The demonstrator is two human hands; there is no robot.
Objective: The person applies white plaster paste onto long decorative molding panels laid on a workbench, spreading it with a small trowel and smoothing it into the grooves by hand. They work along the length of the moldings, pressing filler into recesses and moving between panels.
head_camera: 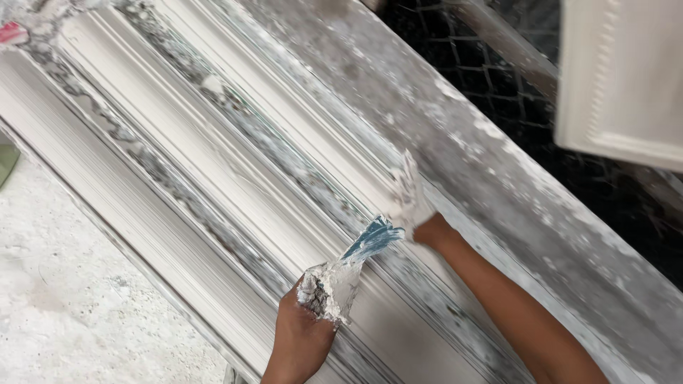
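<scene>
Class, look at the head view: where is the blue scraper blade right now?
The blue scraper blade lies low and centre in the head view, on the white moulded cornice, held in the plaster-caked left hand, just left of the right hand.

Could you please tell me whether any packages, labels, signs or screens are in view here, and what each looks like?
None in view: no package, label, sign or screen.
The left hand holds a plaster-caked blue scraper; the plaster-coated right hand rests on the long white moulding.
</scene>
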